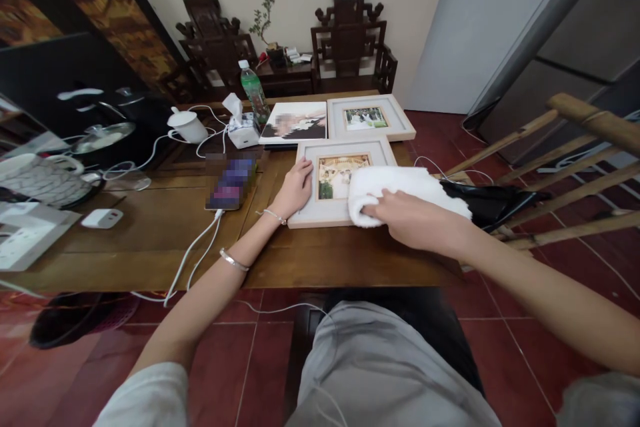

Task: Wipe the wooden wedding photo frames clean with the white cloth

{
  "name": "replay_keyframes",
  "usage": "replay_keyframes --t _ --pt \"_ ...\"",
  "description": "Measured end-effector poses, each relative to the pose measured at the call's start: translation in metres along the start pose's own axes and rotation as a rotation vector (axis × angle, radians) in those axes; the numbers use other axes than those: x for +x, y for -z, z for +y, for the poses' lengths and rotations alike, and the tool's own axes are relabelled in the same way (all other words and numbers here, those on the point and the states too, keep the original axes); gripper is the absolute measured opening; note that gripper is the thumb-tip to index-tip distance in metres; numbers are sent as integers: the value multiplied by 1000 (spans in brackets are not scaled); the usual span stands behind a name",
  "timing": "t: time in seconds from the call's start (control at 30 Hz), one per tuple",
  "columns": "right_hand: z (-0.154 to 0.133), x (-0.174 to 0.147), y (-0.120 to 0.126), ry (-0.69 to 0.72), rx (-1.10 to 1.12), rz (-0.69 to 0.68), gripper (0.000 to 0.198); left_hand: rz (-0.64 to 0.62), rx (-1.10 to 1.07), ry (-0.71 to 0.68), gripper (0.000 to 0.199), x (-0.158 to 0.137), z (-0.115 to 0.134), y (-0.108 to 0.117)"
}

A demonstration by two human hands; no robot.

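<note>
A picture frame [325, 215] with a light wooden border and a small photo in its middle lies flat near the table's front edge. My left hand [294, 188] rests on the frame's left side, fingers laid over its border. Bunched in my right hand [400, 212] is a white towel [400, 180], which covers the frame's right part and hangs out past it. Behind lie a second picture frame [397, 127] with an outdoor photo and, to its left, a white-edged picture panel [300, 110].
Left on the wooden table [165, 240] are a charging phone [230, 183], a charger block [102, 217], a tissue box [244, 130], a green-labelled bottle [254, 88] and a lidded white cup [187, 124]. White cables cross the table's left part. A bamboo chair [565, 167] stands at right.
</note>
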State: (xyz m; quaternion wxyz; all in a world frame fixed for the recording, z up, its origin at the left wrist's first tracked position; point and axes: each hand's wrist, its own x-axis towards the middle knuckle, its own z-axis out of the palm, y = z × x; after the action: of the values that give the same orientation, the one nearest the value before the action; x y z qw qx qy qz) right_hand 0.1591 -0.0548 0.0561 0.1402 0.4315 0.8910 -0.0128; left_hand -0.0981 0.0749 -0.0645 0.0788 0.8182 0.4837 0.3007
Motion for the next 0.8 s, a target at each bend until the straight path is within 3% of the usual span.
replay_keyframes --t 0.1,0.2,0.37,0.5,0.63,0.8 --pt "-13 -18 0 70 31 74 47 -4 -12 -9 45 0 -1 0" --pt "-10 -6 -14 32 41 142 53 -21 -1 -21 43 0 -1 1" --pt "38 56 -41 -121 -13 315 66 -62 20 -35 43 0 -1 4" --pt "80 99 -47 -230 -58 434 65 -65 19 -39 43 0 -1 5" --pt "83 109 -44 -234 -96 377 59 -42 2 -29 41 0 -2 4" --pt "45 72 -31 -150 -108 219 56 -30 -1 -21 41 0 -1 4"
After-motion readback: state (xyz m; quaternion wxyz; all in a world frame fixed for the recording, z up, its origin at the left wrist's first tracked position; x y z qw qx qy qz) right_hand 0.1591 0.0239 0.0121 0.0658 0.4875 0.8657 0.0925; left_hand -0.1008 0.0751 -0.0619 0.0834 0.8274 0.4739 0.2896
